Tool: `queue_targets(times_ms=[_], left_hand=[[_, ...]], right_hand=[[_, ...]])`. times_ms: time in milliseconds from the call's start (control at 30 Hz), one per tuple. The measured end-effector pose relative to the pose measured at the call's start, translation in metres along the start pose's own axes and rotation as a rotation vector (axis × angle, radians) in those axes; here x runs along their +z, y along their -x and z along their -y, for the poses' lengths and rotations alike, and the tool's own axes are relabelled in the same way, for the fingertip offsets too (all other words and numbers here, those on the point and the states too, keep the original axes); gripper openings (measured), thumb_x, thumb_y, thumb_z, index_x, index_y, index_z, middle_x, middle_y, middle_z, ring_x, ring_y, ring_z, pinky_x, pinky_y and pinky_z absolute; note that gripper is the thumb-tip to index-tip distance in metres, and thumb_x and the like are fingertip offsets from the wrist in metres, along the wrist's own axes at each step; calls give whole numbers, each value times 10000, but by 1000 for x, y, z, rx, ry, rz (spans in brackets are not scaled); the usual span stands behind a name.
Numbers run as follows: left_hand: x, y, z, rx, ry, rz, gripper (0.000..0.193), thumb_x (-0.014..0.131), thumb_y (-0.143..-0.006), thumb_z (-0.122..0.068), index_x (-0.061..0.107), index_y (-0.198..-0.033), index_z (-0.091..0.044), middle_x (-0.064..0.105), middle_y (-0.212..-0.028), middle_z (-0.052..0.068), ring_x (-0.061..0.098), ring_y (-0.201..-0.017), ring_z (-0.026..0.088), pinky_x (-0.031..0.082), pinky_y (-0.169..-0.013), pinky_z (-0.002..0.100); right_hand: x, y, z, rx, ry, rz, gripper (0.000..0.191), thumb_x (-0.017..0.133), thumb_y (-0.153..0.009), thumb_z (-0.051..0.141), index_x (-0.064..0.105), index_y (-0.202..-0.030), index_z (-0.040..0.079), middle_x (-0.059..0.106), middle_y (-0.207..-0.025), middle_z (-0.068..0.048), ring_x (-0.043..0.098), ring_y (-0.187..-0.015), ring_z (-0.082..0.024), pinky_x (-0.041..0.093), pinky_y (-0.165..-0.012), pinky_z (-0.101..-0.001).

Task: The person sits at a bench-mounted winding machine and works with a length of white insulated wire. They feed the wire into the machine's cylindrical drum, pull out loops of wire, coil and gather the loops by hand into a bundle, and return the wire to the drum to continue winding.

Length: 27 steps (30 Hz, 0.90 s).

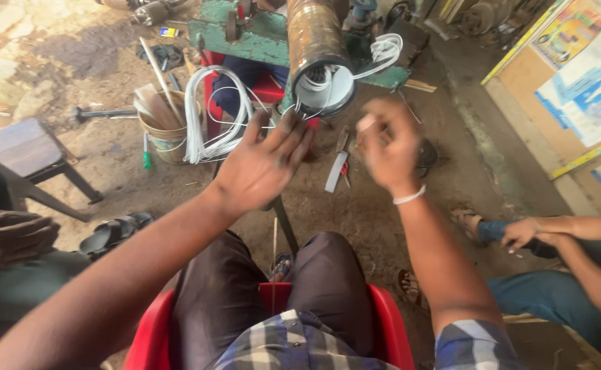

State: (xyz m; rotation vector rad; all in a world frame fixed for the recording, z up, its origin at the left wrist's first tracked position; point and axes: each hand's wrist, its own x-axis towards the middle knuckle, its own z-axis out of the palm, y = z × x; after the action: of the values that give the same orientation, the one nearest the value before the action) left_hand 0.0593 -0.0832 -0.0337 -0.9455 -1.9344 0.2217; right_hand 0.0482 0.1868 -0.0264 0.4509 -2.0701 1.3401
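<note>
Fingers of the left hand (263, 164) spread flat toward the motor stator (317, 58); the right hand (389, 147) is blurred, grip unclear. White winding wire (211, 116) loops beside the stator: light, springy, best pinched near its end; the stator looks heavy.

Rectangular posters (585, 75), yellow-edged, blue and orange, are seen on the wall at right; small yellow-blue packet (168, 31) on floor.

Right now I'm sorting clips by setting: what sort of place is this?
Likely a small repair workshop with a dirt floor: a metal cylinder with white wires on a green stand, and pliers on the ground.
</note>
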Motion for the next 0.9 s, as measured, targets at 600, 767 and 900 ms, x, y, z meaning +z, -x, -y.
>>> queue_targets(times_ms=[600,767,900], left_hand=[[85,-78,9,-109,20,294,359,565,-898,-250,749,-1143,-65,726,-1119,96,586,-1131,280,247,-1128,655],[84,-74,27,31,-66,183,317,559,-924,-241,783,-1047,-53,728,-1095,105,591,-1108,278,236,-1172,643],[84,-73,29,43,-37,179,294,566,-900,-231,784,-1008,-65,726,-1061,100,592,-1130,285,235,-1164,653]], right_hand=[[61,-47,11,-311,1225,331,265,621,-848,86,730,-1081,25,566,-1479,-107,714,-769,-422,576,-664,-530],[54,-53,10,-476,1152,292,233,640,-846,103,751,-1035,23,677,-1334,-112,725,-766,-366,579,-691,-493],[50,-56,5,-565,1175,301,179,645,-830,91,751,-961,33,723,-1256,-105,729,-773,-337,582,-698,-453]])
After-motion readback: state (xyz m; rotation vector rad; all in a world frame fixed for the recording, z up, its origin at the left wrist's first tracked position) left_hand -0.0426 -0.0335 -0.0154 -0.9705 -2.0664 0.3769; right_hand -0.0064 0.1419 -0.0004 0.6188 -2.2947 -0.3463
